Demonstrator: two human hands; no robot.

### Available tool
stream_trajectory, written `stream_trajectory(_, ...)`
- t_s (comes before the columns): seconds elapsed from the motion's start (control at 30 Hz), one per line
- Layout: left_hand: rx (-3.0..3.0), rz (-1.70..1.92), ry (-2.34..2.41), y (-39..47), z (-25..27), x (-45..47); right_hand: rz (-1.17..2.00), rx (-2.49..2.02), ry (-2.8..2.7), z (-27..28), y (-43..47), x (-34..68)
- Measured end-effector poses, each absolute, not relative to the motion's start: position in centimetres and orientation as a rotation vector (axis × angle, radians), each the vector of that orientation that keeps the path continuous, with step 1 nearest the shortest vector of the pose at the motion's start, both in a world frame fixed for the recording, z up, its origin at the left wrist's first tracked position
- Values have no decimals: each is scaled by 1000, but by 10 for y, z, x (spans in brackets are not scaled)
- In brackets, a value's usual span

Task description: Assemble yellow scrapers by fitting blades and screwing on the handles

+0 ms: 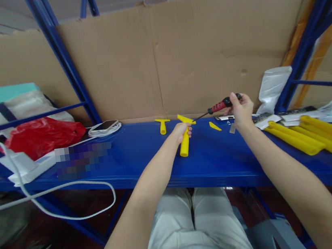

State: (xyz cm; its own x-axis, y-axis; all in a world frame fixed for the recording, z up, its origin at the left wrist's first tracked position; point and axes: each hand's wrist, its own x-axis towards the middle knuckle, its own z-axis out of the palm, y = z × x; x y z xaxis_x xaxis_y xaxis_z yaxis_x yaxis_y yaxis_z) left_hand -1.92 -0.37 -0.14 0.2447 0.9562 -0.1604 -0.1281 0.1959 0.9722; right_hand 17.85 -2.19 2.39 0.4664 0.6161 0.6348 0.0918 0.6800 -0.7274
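Note:
My left hand (182,132) is closed around the neck of a yellow T-shaped scraper (184,147), its thick round handle pointing toward me. In my right hand (242,108) is a screwdriver (218,106) with a red and black handle. Its dark shaft slants down to the left, and the tip meets the right end of the scraper's head; whether it sits in a screw is too small to tell. Behind my left hand stands a second yellow T-shaped scraper (162,127). A small yellow pointed piece (214,126) and a little metal blade-like plate (232,128) lie between my hands.
Yellow tubular pieces (296,138) lie at the right of the blue table (139,156), beside white packets. On the left are a phone (107,125) on coiled white cable, a red plastic bag (45,136) and a white power strip (37,168). Cardboard (205,54) walls the back.

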Motion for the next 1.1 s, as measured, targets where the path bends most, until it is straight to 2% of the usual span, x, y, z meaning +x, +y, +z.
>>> stream_trajectory(0.3, 1124, 943, 1010, -5, 1, -21, 367, -803, -1117, 28, -24, 185)
stream_trajectory(0.6, 1132, 944, 1022, -5, -1, -22, 173, -879, -1253, 25, -33, 186)
stream_trajectory(1.1, 1130, 944, 1056, -6, 1, -22, 655, -802, -1118, 35, -35, 187)
